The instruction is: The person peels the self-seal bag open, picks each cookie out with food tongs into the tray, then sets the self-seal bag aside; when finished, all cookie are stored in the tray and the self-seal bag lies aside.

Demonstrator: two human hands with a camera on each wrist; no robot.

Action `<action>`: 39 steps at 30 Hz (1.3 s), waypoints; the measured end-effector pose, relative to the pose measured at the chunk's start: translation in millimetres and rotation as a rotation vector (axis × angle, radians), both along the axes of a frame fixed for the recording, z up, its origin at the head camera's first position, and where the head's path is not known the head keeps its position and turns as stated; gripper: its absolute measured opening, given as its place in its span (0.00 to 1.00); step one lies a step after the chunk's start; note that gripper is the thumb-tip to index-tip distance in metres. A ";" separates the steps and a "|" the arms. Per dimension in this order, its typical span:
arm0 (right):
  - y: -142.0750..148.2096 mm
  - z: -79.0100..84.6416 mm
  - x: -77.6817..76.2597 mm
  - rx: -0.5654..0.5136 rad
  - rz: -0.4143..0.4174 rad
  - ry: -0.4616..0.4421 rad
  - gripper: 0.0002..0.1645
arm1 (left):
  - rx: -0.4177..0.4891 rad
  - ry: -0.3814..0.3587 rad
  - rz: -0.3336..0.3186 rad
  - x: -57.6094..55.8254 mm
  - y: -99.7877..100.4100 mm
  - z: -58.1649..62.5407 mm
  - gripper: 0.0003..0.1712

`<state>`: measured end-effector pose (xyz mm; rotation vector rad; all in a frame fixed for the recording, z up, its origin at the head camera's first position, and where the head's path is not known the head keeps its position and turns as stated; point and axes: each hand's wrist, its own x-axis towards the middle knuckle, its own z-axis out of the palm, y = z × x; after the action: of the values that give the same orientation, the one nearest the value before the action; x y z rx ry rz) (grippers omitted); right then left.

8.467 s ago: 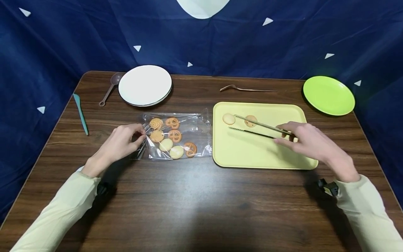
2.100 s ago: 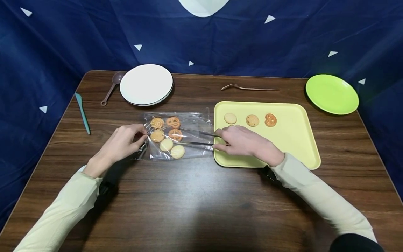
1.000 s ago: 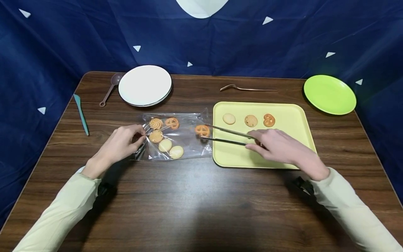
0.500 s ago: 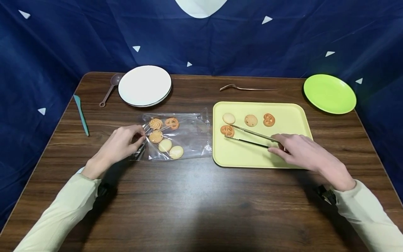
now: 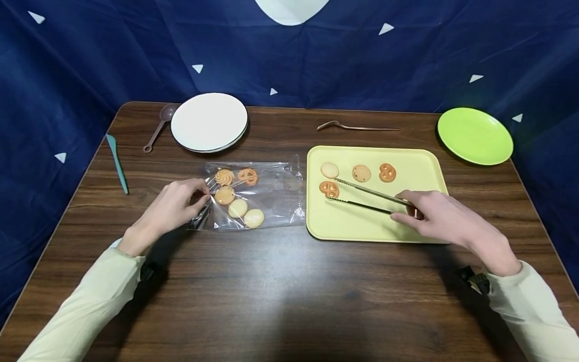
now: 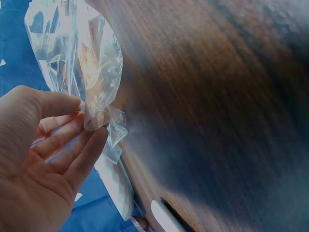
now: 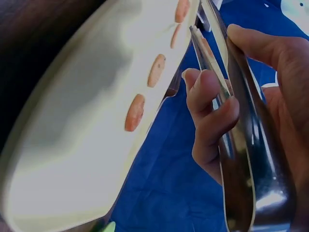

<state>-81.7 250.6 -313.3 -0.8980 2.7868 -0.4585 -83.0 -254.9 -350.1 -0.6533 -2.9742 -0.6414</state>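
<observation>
One pretzel cookie point(image 5: 329, 189), at the bag's point(image 5: 280, 201) right end a second ago, now lies on the tray's point(image 5: 362, 227) left side, right of mid-frame. From the right hand point(image 5: 450, 218), gripped tongs point(image 5: 373, 192) slant up-left toward it, arms parted; the left hand point(image 5: 171, 208), nearer the bagged cookies point(image 5: 237, 208), pinches the bag's left end.

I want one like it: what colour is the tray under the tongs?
The tray is pale yellow, clearest in the head view.

- Dark brown wood-grain table point(image 5: 235, 311), a pale glare point(image 5: 281, 257) on its top
- Creased navy-blue fabric backdrop point(image 5: 135, 50) behind it and at both sides
- White triangles point(image 5: 197, 68), one rounded white shape point(image 5: 291, 10)
</observation>
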 end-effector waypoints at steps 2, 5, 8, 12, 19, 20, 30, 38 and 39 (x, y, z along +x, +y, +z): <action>-3.5 1.4 -1.9 -0.015 0.010 -0.009 0.15 | -0.001 -0.001 -0.001 -0.5 0.2 0.3 0.04; -14.8 1.3 -6.6 -0.047 0.051 -0.021 0.14 | 0.001 0.000 -0.003 -1.1 0.6 0.4 0.04; -30.4 -1.5 -14.1 -0.075 0.112 -0.038 0.12 | 0.004 0.005 -0.003 -1.5 1.0 -0.3 0.04; -51.7 -6.9 -26.6 -0.073 0.169 -0.072 0.13 | 0.008 0.007 -0.004 -1.8 1.9 -2.5 0.03; -83.9 -11.5 -45.4 -0.035 0.247 -0.154 0.25 | 0.010 0.019 -0.015 -2.8 2.7 -2.9 0.03; -87.5 -11.1 -47.3 -0.035 0.259 -0.169 0.27 | 0.008 0.022 -0.014 -2.8 2.7 -3.1 0.03; -117.5 -13.2 -68.5 -0.019 0.433 -0.214 0.17 | -0.006 0.024 -0.005 -1.4 1.2 -2.0 0.02; -127.5 -16.0 -70.2 0.029 0.445 -0.173 0.18 | -0.007 0.003 -0.002 -0.1 0.9 0.2 0.03; -127.6 -16.4 -69.2 0.028 0.442 -0.163 0.17 | -0.008 0.003 -0.003 -0.2 1.1 0.2 0.03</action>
<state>-151.0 123.0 -329.7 -1.3552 2.3472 -0.3962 -83.3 -253.8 -349.8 -0.6582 -2.9751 -0.6292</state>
